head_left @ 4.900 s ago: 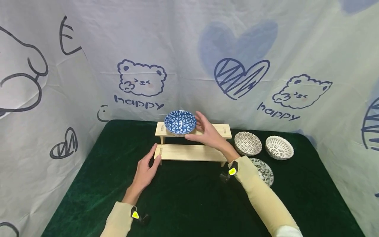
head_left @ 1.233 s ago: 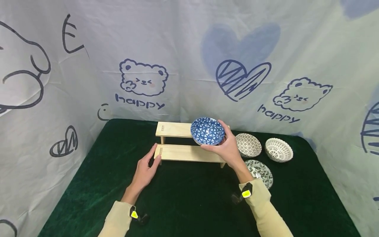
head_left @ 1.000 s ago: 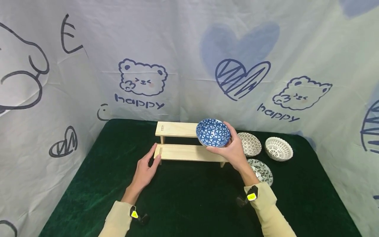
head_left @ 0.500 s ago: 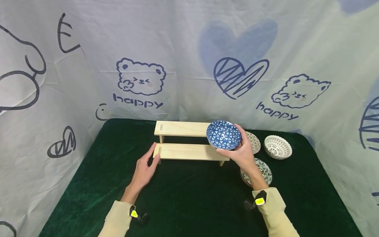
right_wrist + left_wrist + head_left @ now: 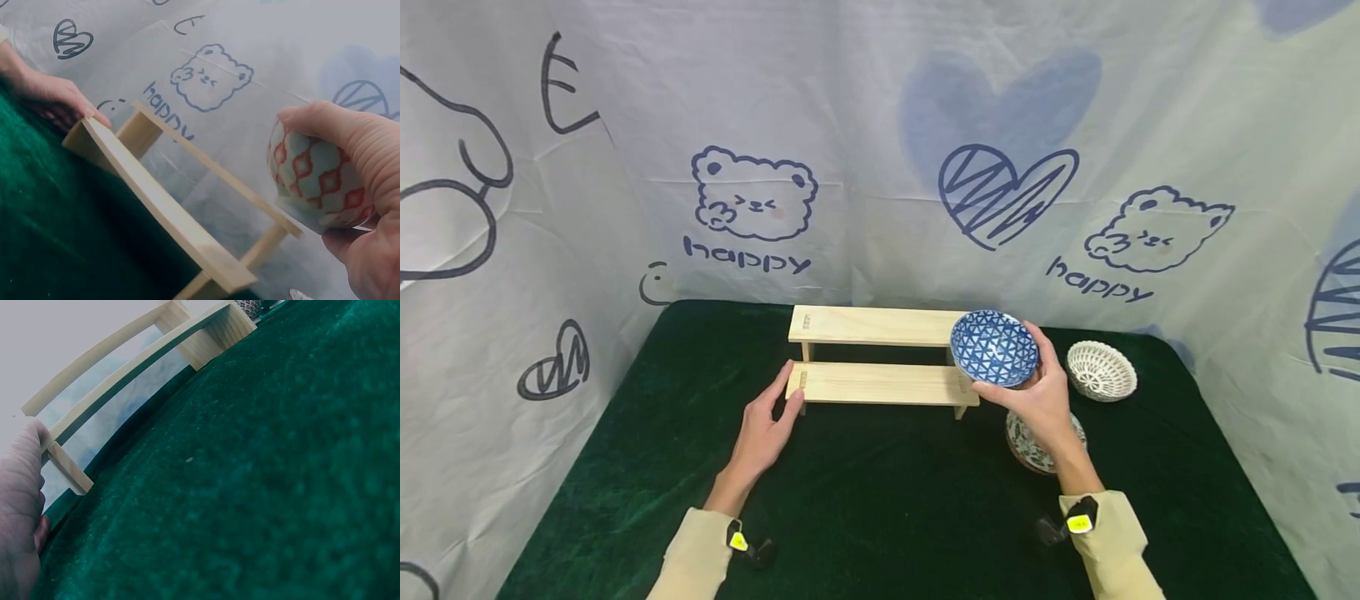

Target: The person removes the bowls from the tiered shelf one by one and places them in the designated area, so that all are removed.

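My right hand (image 5: 1041,400) holds a blue-and-white bowl (image 5: 995,348) by its side, thumb in front and fingers around the right. The bowl tilts toward me and overlaps the right end of a two-tier wooden stand (image 5: 880,383). In the right wrist view, the outside of the bowl (image 5: 312,169) shows red diamonds on pale ground. My left hand (image 5: 760,437) grips the left end of the stand's lower board, its thumb at the front corner; the left wrist view shows that hand (image 5: 22,487) against the board end.
On the right of the green cloth (image 5: 880,508) sit a white bowl (image 5: 1101,371) with dark strokes and a green-patterned dish (image 5: 1026,442), partly behind my right hand. A printed white curtain (image 5: 880,233) hangs behind and along the sides.
The right hand has lifted the blue bowl from the upper board's left part and carried it rightward and nearer. It now hides the brown-patterned bowl. The left hand has stayed at the stand.
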Action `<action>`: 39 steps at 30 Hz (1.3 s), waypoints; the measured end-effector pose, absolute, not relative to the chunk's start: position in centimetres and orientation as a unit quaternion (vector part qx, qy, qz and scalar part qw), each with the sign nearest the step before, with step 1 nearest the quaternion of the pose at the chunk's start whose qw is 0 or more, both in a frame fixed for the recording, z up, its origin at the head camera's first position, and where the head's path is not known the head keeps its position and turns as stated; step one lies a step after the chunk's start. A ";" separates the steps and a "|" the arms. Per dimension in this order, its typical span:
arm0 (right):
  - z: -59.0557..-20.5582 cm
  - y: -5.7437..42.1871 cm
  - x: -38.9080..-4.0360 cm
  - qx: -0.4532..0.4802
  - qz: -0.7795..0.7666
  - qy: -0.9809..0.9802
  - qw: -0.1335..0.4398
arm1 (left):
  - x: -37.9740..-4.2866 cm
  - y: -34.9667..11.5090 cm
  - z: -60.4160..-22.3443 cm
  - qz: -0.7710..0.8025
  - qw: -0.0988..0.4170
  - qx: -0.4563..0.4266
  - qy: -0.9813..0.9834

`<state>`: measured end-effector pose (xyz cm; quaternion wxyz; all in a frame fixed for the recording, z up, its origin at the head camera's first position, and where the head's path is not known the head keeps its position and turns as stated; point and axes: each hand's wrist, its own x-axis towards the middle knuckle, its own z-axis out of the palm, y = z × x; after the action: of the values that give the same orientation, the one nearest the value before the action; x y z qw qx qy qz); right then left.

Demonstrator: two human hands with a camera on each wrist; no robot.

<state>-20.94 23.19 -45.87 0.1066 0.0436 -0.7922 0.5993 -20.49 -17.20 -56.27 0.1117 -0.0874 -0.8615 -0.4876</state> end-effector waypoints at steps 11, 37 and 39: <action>-46.4 25.5 -19.2 -0.008 0.585 -0.805 0.099 | -20.4 -17.3 -56.4 -0.490 0.106 -0.086 -0.861; -47.7 32.2 -15.2 -0.124 0.589 -0.785 0.150 | -20.4 -17.2 -56.3 -0.492 0.101 -0.088 -0.860; -47.9 32.7 -15.0 -0.135 0.591 -0.780 0.152 | -20.4 -17.2 -56.3 -0.492 0.101 -0.088 -0.860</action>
<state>-14.98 32.65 -47.89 0.1524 -0.1353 -0.7803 0.5913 -20.37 -17.16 -56.28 0.1009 -0.0879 -0.8601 -0.4922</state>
